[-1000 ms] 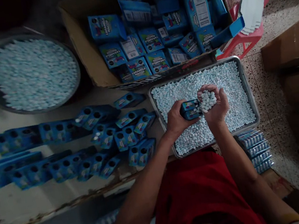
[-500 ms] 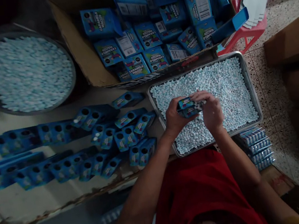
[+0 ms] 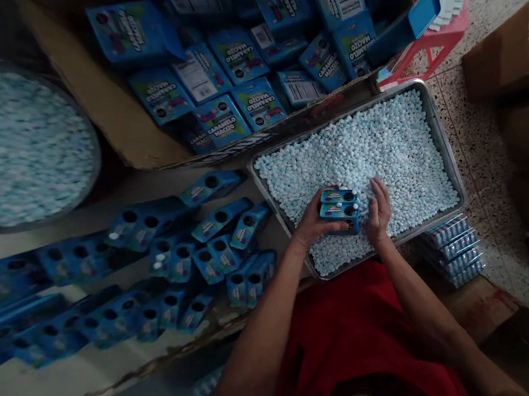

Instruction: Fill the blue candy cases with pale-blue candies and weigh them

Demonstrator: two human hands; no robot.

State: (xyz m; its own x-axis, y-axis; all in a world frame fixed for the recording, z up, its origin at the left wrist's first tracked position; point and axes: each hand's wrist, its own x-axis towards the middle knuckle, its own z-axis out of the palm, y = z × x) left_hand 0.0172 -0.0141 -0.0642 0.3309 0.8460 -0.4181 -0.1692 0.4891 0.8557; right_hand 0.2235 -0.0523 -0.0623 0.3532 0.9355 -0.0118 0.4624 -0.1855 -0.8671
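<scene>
My left hand (image 3: 310, 225) is closed around a few small blue candy boxes (image 3: 339, 211), held together with their round openings facing up. A few white candies lie on top of them. Just to the right, my right hand (image 3: 378, 211) is apart from the boxes, fingers stretched out and touching the candies. Beneath both hands is a metal tray (image 3: 443, 148) full of pale blue and white candies (image 3: 393, 149). Blue boxes with round holes (image 3: 223, 255) stand in rows on the table to the left.
A cardboard carton (image 3: 90, 98) of larger blue boxes (image 3: 240, 53) stands behind the tray. At the far left is a round metal bowl (image 3: 93, 152) heaped with candies. Wrapped packs (image 3: 456, 254) are stacked at the tray's near right, and brown cartons (image 3: 513, 48) line the right side.
My right hand has come away from the boxes and down to the candies, its fingers now apart. My left hand has lowered the boxes slightly and tilted their openings upward. The view has shifted.
</scene>
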